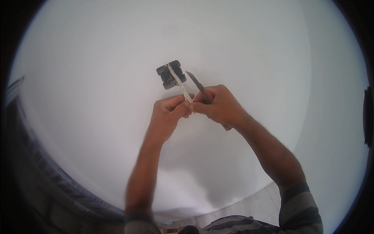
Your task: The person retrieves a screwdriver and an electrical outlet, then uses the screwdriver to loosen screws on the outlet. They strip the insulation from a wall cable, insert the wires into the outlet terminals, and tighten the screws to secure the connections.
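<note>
A bundle of thin white wires (177, 80) comes out of a black electrical box (168, 82) set in the white wall. My left hand (166, 113) is closed, pinching the wires near their lower ends. Close against it, my right hand (220, 103) grips a dark knife (198, 83), its narrow pointed blade angled up and left beside the box. The thumb of that hand also meets the wire ends at the left fingertips. The exact wire tips are partly hidden by the fingers.
The broad white wall (97, 78) surrounds the box. Along the lower left runs a dark strip with a ribbed edge (58, 175). Pale floor tiles (257, 204) show at the bottom, and a dark object (367, 117) stands at the far right rim.
</note>
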`<state>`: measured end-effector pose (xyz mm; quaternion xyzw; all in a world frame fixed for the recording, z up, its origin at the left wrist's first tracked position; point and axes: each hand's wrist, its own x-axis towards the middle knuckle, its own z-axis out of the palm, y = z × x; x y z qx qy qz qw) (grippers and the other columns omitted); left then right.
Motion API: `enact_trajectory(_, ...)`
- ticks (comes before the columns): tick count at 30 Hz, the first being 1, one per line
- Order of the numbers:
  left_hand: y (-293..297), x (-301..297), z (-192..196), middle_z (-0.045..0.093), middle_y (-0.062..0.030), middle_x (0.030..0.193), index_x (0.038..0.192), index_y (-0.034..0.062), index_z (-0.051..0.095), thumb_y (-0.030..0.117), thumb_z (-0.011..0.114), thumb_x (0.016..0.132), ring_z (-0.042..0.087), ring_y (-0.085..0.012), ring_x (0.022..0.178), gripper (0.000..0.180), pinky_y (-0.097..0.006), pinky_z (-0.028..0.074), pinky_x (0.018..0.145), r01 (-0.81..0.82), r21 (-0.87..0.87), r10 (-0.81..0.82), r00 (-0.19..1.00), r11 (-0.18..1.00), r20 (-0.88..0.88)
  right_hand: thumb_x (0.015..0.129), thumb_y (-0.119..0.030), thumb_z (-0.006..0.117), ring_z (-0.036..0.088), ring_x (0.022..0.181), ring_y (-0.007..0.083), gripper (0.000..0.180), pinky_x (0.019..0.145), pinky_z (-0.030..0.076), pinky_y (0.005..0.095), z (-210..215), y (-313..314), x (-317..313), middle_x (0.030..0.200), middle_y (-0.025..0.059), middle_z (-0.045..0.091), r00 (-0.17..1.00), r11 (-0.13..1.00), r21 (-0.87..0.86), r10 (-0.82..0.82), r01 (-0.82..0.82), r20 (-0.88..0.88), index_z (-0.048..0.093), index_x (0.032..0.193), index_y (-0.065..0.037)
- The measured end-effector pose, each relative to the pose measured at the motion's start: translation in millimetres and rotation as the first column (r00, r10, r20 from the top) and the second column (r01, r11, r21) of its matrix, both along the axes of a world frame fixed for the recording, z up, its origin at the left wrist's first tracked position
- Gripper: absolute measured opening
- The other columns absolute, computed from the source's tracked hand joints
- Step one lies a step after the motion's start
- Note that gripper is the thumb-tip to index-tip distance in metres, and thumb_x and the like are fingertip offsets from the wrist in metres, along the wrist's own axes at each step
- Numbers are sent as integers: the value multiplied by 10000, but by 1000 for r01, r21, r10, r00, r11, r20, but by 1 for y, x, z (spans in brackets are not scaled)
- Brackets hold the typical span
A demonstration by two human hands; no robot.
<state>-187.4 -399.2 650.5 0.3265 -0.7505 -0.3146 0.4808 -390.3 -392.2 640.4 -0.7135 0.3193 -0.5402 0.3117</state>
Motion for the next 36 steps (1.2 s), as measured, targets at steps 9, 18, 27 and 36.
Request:
enact_trajectory(9, -10, 1, -17, 712, -45, 938, 1278, -61, 695, 53, 608, 1008, 562, -94, 802, 305, -263, 470, 713, 52, -77, -60, 993, 996, -98, 918, -157, 714, 452, 569, 51, 143, 514, 362, 269, -15, -15, 1, 636, -41, 525, 991, 991, 40, 123, -125, 54, 681, 924, -18)
enact_trajectory(18, 12, -1, -7, 722, -60, 895, 1126, -41, 756, 183, 708, 985, 636, -109, 792, 269, -269, 523, 722, -133, -14, 134, 991, 991, 31, 946, -199, 715, 427, 543, 44, 178, 490, 343, 266, -20, -8, 5, 635, -54, 519, 989, 990, 28, 138, -140, 46, 672, 945, -27)
enact_trajectory(27, 22, -3, -15, 756, -101, 991, 1184, -41, 748, 173, 725, 977, 682, -136, 863, 299, -296, 571, 802, -135, -16, 134, 989, 991, -59, 902, -303, 774, 449, 618, 83, 343, 531, 383, 308, -18, 1, 12, 688, -15, 512, 999, 999, 20, 42, -42, 25, 579, 824, -33)
enact_trajectory(36, 6, 2, -32, 744, -105, 1121, 1279, -54, 701, 68, 666, 996, 689, -154, 988, 310, -314, 568, 886, 18, -3, -19, 973, 1000, -229, 869, -233, 764, 420, 624, 93, 291, 546, 385, 320, -25, -22, 19, 678, -17, 470, 999, 978, -205, 44, -45, -8, 551, 841, -37)
